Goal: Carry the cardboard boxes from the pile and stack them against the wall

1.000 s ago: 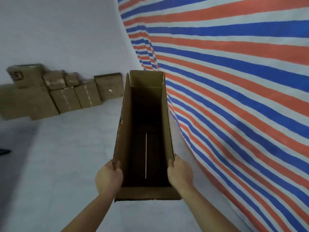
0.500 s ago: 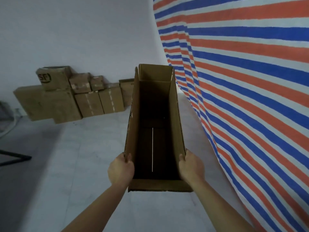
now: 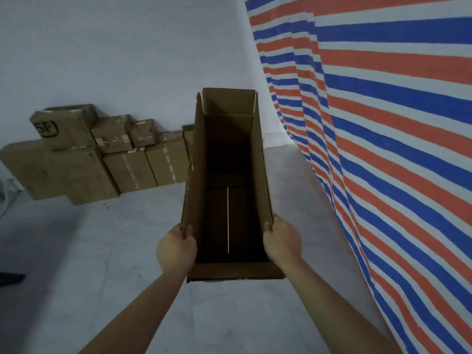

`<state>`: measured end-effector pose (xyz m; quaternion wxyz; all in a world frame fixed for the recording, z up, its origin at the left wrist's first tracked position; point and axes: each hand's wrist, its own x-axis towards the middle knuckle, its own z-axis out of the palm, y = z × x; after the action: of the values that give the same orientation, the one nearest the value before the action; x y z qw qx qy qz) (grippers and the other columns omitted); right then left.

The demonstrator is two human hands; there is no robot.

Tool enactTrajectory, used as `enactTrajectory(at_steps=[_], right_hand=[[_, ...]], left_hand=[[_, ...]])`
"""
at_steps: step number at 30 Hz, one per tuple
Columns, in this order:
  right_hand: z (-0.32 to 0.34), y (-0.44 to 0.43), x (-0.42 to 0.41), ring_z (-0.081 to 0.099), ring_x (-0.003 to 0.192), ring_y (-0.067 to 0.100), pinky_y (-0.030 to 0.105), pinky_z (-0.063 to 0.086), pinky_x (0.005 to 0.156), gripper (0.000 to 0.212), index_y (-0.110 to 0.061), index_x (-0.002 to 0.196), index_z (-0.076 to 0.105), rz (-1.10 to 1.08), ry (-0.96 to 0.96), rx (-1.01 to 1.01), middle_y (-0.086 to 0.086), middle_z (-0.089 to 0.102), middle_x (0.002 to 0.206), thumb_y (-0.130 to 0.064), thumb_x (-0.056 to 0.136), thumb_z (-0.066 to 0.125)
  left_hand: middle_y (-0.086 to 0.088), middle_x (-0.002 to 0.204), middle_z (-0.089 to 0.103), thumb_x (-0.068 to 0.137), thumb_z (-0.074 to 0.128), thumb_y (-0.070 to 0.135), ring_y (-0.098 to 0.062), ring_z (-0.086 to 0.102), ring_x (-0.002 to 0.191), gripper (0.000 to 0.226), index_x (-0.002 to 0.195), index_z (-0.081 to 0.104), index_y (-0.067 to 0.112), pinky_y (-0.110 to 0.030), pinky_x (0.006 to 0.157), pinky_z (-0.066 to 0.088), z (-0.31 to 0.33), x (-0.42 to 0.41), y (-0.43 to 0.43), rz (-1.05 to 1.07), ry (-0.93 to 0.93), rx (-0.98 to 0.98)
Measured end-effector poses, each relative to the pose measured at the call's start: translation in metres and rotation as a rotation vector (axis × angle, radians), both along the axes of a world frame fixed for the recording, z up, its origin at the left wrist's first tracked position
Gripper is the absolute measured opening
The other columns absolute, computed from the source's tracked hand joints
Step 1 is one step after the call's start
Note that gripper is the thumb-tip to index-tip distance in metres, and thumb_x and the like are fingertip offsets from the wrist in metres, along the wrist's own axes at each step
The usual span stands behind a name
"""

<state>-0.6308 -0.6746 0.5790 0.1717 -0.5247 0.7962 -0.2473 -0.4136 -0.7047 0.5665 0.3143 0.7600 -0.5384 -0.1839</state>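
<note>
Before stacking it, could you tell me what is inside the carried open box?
The open box looks empty: only dark inner walls and a thin bright line along its bottom seam. Shadowed corners cannot be made out.

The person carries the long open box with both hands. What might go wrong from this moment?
1. The left hand and right hand grip the open box only at its near end, so the far end may dip or twist loose.
2. The box hides the right end of the stacked boxes, so it may knock them.
3. The striped tarp hangs close on the right; a corner might catch it.
</note>
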Motion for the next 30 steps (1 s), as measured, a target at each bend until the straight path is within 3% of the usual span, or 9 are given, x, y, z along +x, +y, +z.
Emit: enactTrajectory(at_steps=[12,15,19,22,25,30], right_hand=[[-0.024,-0.350,0.087,0.066,0.098,0.022,0.029,0.046,0.073,0.037,-0.011,0.137,0.058,0.037,0.008,0.011,0.005,0.069,0.109,-0.026,0.107,0.041],[-0.026,-0.442,0.102,0.060,0.083,0.017,0.028,0.043,0.070,0.032,-0.012,0.129,0.061,-0.011,-0.002,0.034,0.000,0.062,0.094,-0.026,0.108,0.042],[-0.029,-0.518,0.103,0.059,0.074,0.015,0.028,0.046,0.066,0.029,-0.012,0.123,0.062,-0.086,-0.036,0.033,-0.002,0.058,0.086,-0.026,0.107,0.043],[-0.043,-0.593,0.097,0.056,0.066,0.012,0.026,0.044,0.059,0.023,-0.013,0.112,0.062,-0.146,-0.089,0.050,-0.003,0.056,0.077,-0.025,0.107,0.043],[-0.060,-0.673,0.085,0.061,0.066,0.018,0.033,0.054,0.064,0.016,-0.015,0.102,0.058,-0.185,-0.150,0.038,0.002,0.059,0.076,-0.023,0.105,0.044],[-0.084,-0.821,0.075,0.066,0.073,0.026,0.044,0.060,0.076,0.018,-0.013,0.101,0.059,-0.230,-0.245,0.060,0.005,0.062,0.080,-0.024,0.105,0.045]], left_hand=[[-0.001,0.078,0.062,0.103,0.046,0.030,-0.020,0.058,0.067,0.028,0.104,0.068,0.013,-0.030,0.061,0.045,-0.024,0.085,-0.340,0.024,0.067,0.033],[0.001,0.077,0.061,0.103,0.045,0.030,-0.016,0.055,0.064,0.027,0.102,0.067,0.014,-0.027,0.055,0.040,-0.019,0.102,-0.441,-0.024,0.039,0.067],[-0.001,0.072,0.067,0.102,0.045,0.035,-0.021,0.066,0.063,0.029,0.093,0.066,0.018,-0.034,0.064,0.055,-0.012,0.107,-0.533,-0.119,0.029,0.077],[-0.001,0.068,0.067,0.102,0.045,0.040,-0.021,0.066,0.063,0.033,0.086,0.065,0.019,-0.035,0.067,0.056,-0.016,0.099,-0.617,-0.192,0.025,0.095],[-0.002,0.068,0.067,0.102,0.044,0.045,-0.021,0.067,0.065,0.036,0.082,0.063,0.021,-0.036,0.070,0.057,-0.029,0.086,-0.706,-0.265,0.000,0.141],[-0.004,0.085,0.070,0.102,0.046,0.043,-0.022,0.066,0.078,0.030,0.110,0.067,0.023,-0.033,0.069,0.054,-0.057,0.077,-0.858,-0.317,0.099,0.246]])
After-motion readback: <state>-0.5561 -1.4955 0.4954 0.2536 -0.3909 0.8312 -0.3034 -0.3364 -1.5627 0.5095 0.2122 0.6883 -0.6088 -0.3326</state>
